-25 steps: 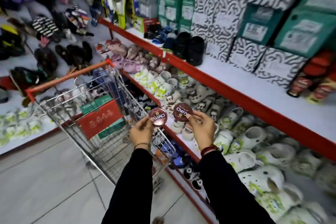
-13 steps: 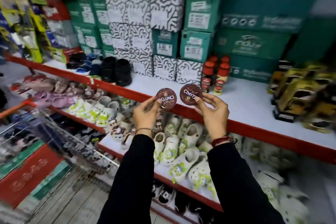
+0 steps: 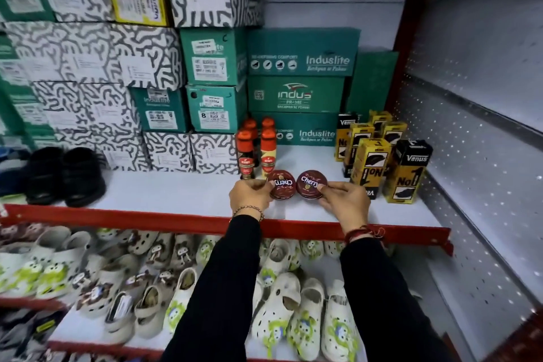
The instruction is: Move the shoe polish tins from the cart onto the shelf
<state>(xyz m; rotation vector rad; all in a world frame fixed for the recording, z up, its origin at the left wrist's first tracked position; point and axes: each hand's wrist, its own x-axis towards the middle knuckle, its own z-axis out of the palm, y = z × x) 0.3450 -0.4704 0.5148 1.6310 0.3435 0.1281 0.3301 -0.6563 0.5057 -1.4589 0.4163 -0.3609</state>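
Two round dark-red polish tins with white lettering sit side by side low over the white shelf (image 3: 176, 194), close to its red front edge. My left hand (image 3: 249, 193) grips the left tin (image 3: 281, 184) by its left rim. My right hand (image 3: 345, 200) grips the right tin (image 3: 308, 185) by its right rim. The tins nearly touch each other. Whether they rest on the shelf surface or hover just above it, I cannot tell. The cart is out of view.
Polish bottles with orange caps (image 3: 258, 153) stand just behind the tins. Yellow-and-black boxes (image 3: 379, 156) stand to the right, black shoes (image 3: 64, 173) far left, stacked shoe boxes (image 3: 205, 82) behind. White clogs (image 3: 279, 303) fill the lower shelf. A perforated side panel (image 3: 476, 156) closes the right.
Both hands have carried the tins from above the cart forward and down to the upper shelf. My view has swung right, and the cart has left the frame.
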